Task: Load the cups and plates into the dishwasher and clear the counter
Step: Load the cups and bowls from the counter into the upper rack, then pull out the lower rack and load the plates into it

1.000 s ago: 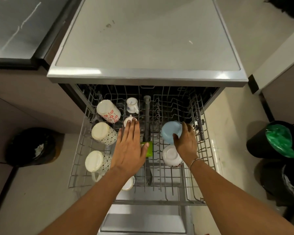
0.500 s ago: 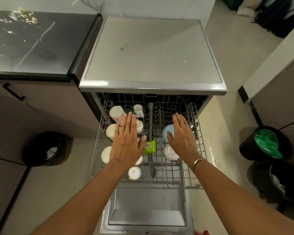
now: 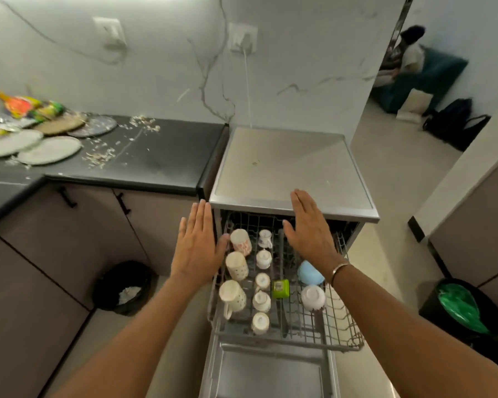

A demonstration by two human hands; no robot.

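Black counter (image 3: 144,156), far left, carries plates (image 3: 49,149) and crumbs. Dishwasher (image 3: 288,168) stands to its right, rack (image 3: 342,320) extended. Left hand (image 3: 197,248) and right hand (image 3: 308,228): fingers straight, empty. Cups (image 3: 236,265) sit racked between the hands, nearer than the fingertips.

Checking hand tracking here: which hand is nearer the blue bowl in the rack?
Right. The right hand hovers just beyond the blue bowl, its wrist beside it; the left hand is at the left edge of the rack.

flat hands (image 3: 197,248) — loaded rack (image 3: 342,326), dirty plates (image 3: 49,149)
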